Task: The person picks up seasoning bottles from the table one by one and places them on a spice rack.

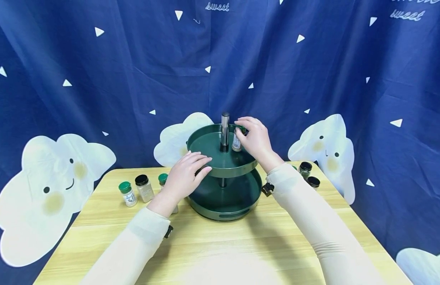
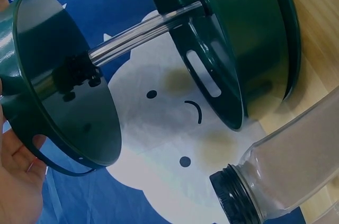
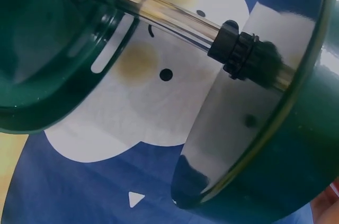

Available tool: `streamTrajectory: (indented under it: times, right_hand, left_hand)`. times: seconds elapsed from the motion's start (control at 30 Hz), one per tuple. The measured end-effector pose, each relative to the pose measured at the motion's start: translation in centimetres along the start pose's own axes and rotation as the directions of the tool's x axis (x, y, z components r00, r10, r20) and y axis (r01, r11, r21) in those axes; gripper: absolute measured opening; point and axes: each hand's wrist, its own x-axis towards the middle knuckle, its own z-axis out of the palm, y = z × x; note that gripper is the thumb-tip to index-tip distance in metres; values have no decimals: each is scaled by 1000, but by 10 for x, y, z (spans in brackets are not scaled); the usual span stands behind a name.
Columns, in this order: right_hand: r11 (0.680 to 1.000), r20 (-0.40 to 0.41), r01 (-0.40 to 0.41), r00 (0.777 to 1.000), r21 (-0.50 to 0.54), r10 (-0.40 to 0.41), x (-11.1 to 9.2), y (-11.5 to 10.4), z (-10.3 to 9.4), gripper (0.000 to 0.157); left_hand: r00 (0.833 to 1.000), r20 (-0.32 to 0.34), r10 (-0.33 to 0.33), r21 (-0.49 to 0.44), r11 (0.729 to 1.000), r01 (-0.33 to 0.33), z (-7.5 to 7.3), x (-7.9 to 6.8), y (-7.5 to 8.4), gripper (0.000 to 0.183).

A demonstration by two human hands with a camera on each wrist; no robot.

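A green two-tier round tray with a chrome centre post stands on the table. My right hand pinches a small spice jar near its green cap, upright on the upper tier beside the post. My left hand holds the upper tier's left front rim, with fingers over the edge. In the left wrist view, bent fingers lie by the slot in that tier's wall. The right wrist view shows the upper tier from below; the jar is hidden there.
On the left stand a green-capped jar, a black-capped jar and another green-capped jar, partly behind my left hand. Black-capped jars stand right of my right forearm. A blue curtain hangs behind the wooden table.
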Motion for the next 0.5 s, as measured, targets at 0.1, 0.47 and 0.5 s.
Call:
streamTrajectory:
  times: [0.1,0.47,0.5]
  right_hand:
    - [1000,1,3,1000,1,-3,0,1,1,23]
    - [1000,18,-4,1000,-3,4,-1,2,5,24]
    - [1000,21,-5,1000,-6,5,-1,2,5,24]
  left_hand:
    - [1000,1,-2,-2,1000,2,0,0,1,41]
    - [1000,0,-6,0,1000,6,3,0,-1,42]
    - [1000,0,-7,-1,1000,7,3,0,0,42]
